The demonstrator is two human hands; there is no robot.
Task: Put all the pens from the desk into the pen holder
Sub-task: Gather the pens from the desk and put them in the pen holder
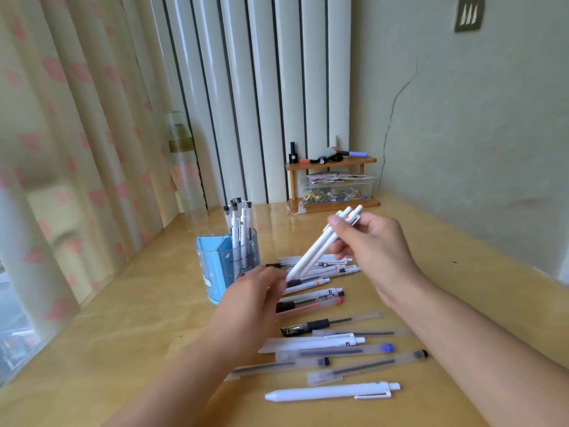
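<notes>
My right hand (366,245) grips two or three white pens (314,251) near their clicker ends, tips slanting down to the left above the desk. My left hand (255,295) hovers low beside those tips, fingers loosely curled and blurred; whether it holds a pen I cannot tell. The blue translucent pen holder (215,266) stands left of the hands with several pens upright in its rear compartment. Several pens (326,349) lie in a loose row on the wooden desk (154,334), including a white clicker pen (332,392) nearest me.
A small wooden shelf (331,163) with a clear box of clips (337,189) stands at the back by the wall. A tall translucent bottle (184,167) stands behind the holder. Curtains (77,118) hang along the left edge.
</notes>
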